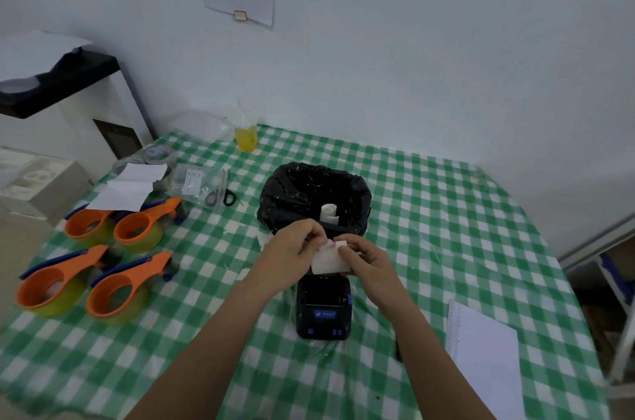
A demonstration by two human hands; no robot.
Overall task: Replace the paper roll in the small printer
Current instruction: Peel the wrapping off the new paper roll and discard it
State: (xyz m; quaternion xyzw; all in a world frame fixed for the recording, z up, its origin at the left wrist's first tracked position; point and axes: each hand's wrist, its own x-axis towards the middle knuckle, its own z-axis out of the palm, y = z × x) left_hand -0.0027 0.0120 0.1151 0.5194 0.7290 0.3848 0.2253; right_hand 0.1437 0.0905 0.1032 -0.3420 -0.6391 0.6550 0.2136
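Observation:
A small black printer point(323, 311) with blue buttons stands on the green checked tablecloth, its lid open and the paper bay facing up. Just above and behind it I hold a white paper roll point(328, 259) between both hands. My left hand point(292, 249) pinches the roll's upper left edge, where a small red mark shows. My right hand point(366, 259) grips the roll's right side with the thumb on top. Behind my hands a black-bagged bin point(314, 196) holds a white piece of paper point(329, 213).
Several orange tape dispensers point(99, 265) lie at the left. Scissors point(220, 196), a clear bag and folded paper lie behind them. A cup of yellow drink point(246, 136) stands at the far edge. A white notepad point(484, 351) lies at the right.

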